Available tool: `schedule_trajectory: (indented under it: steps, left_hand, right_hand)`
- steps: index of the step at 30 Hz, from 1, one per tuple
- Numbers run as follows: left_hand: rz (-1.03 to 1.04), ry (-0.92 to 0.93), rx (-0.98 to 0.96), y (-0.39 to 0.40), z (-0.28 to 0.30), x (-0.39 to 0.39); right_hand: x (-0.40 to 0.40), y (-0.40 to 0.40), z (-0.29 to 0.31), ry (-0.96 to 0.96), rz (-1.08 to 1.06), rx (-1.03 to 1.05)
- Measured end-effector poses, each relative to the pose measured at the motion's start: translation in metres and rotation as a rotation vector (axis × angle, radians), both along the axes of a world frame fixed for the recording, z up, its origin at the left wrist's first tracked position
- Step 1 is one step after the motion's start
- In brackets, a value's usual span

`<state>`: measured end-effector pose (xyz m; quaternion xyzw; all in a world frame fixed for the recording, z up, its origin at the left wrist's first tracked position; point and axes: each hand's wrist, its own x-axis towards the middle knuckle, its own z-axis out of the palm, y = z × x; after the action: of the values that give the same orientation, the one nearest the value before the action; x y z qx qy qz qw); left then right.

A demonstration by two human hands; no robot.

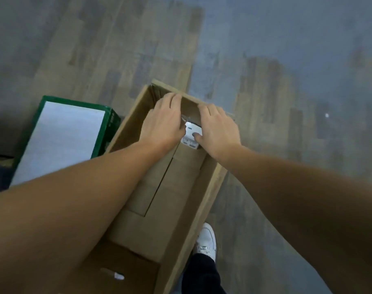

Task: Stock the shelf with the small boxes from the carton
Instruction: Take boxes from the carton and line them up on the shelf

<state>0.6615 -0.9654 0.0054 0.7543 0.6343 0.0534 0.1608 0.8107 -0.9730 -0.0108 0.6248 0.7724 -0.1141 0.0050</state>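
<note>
A long open cardboard carton (210, 183) lies on the floor below me. Both my hands reach into its far end. A small white box (191, 134) sits there between them. My left hand (163, 122) presses against the box's left side, fingers curled over it. On the box's right side rests my right hand (218, 128), thumb on its top face. The rest of the carton's bottom shows only brown flaps. No shelf is in view.
A green box with a white top (60, 139) stands to the left of the carton. My white shoe (206, 240) is by the carton's near right side. A small white object (117, 275) lies on the carton's near flap. Grey wood-pattern floor surrounds everything.
</note>
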Motion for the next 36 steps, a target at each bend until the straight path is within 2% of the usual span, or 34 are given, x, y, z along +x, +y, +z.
schedule_trajectory:
  steps: [6,11,15,20,26,31,36]
  left_hand:
    - [0.011,-0.011,-0.083,0.000,-0.108,-0.004]
    - [0.010,-0.033,-0.065,0.019,-0.160,-0.007]
    - [0.019,-0.047,-0.062,0.035,-0.191,-0.010]
    - [-0.002,-0.076,-0.085,0.039,-0.214,-0.017]
    - [-0.043,-0.064,-0.082,0.026,-0.226,-0.031]
    - [-0.083,-0.048,-0.062,0.018,-0.230,-0.041]
    - [-0.100,-0.043,-0.129,0.012,-0.227,-0.048]
  right_hand:
    - [-0.014,0.008,-0.104,0.019,-0.043,-0.047]
    - [-0.025,0.036,-0.157,0.037,-0.108,-0.059]
    - [-0.030,0.058,-0.193,-0.048,-0.107,-0.074]
    - [-0.038,0.061,-0.233,-0.137,-0.215,-0.218]
    - [-0.045,0.050,-0.248,-0.234,-0.255,-0.205]
    - [-0.045,0.043,-0.260,-0.123,-0.300,-0.209]
    - [-0.040,0.034,-0.257,0.031,-0.259,-0.300]
